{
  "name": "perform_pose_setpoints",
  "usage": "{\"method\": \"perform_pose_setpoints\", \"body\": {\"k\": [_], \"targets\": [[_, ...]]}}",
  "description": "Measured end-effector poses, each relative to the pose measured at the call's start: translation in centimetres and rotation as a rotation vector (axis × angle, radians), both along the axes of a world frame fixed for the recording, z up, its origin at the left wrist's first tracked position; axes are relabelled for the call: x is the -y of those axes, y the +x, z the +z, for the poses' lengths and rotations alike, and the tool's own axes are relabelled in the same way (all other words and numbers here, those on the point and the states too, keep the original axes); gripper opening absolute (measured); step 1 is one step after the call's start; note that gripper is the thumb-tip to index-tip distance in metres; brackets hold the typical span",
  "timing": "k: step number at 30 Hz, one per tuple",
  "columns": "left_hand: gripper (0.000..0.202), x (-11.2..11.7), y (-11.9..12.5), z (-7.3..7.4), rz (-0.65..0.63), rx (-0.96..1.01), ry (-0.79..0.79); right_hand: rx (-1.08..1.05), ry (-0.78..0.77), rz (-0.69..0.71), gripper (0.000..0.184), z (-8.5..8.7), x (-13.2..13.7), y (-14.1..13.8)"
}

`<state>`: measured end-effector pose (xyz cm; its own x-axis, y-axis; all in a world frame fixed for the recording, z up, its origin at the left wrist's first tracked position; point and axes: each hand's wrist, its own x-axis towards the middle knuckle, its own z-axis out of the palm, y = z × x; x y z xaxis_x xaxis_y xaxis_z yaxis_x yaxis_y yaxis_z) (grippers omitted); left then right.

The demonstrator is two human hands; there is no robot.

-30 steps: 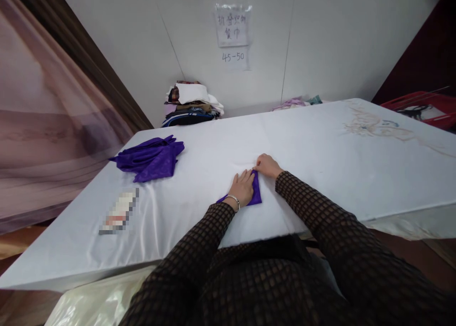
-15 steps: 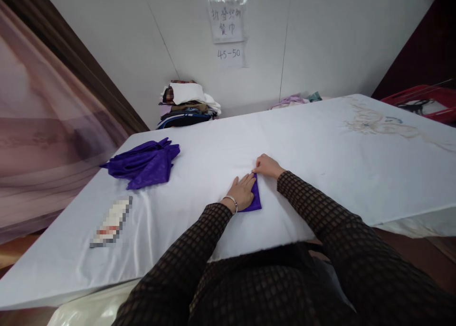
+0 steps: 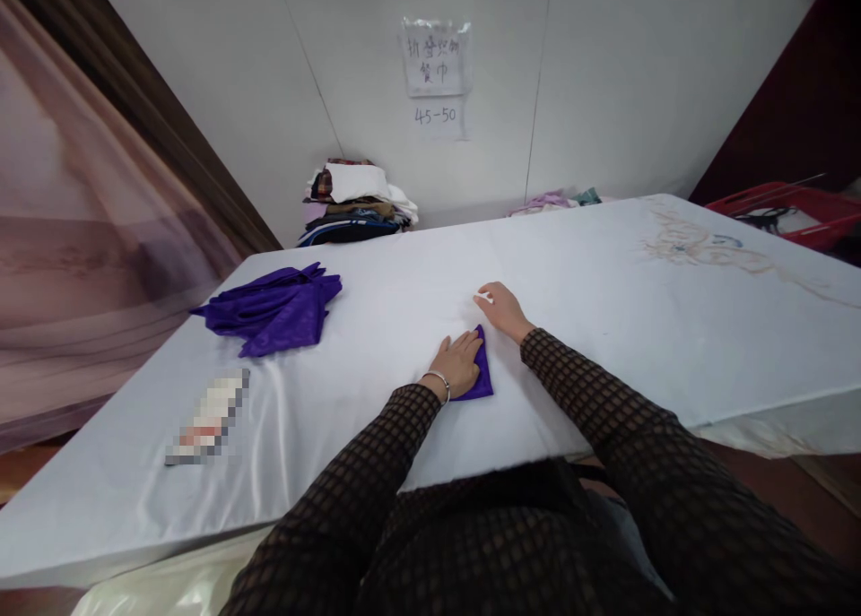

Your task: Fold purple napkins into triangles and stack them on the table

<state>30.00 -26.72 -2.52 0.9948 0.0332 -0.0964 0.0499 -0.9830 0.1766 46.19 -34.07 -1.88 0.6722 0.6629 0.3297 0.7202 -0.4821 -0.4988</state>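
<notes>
My left hand (image 3: 456, 367) lies flat on a small folded purple cloth napkin (image 3: 483, 376), its fingers stretched toward the napkin's pointed far end. The hand covers much of the napkin's left part. Just beyond that tip, my right hand (image 3: 504, 311) hovers a little apart from the cloth. White tablecloth shows in the gap between its thumb and forefinger, and nothing is in its grasp. A loose heap of purple napkins (image 3: 275, 307) rests on the left of the table.
A white cloth covers the table (image 3: 404, 275). On its left lies a flat, blurred-out object (image 3: 210, 419). Stacked folded clothes (image 3: 356, 208) and lilac fabric (image 3: 548, 202) are by the wall at the back. A red basket (image 3: 800, 212) stands far right.
My right hand has let go of the napkin's tip and moved slightly away from me, its fingers parting. My left hand still presses on the napkin.
</notes>
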Motion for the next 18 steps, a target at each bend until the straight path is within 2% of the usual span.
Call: {"method": "perform_pose_setpoints", "body": {"k": [2,5,7,9,13,18], "targets": [[0.062,0.1,-0.1,0.1,0.001,0.008,-0.004,0.044,0.039,0.114,0.037,-0.1,-1.1,-0.9],[0.061,0.1,-0.1,0.3,0.000,0.024,-0.025,0.027,-0.158,0.235,0.046,-0.9,-2.7,-1.9],[0.060,0.1,-0.1,0.3,-0.005,0.039,-0.043,0.003,-0.301,0.234,0.051,-1.5,-3.4,-2.0],[0.061,0.2,-0.1,0.3,-0.002,0.046,-0.054,0.004,-0.376,0.220,0.057,-2.0,-3.7,-1.8],[0.062,0.5,-0.5,0.0,0.033,0.054,-0.026,0.039,-0.407,0.230,0.064,-2.3,-3.7,-1.4],[0.060,1.1,-1.4,-0.5,0.130,0.093,0.032,0.072,-0.426,0.211,0.064,-2.3,-3.6,-1.8]]}}
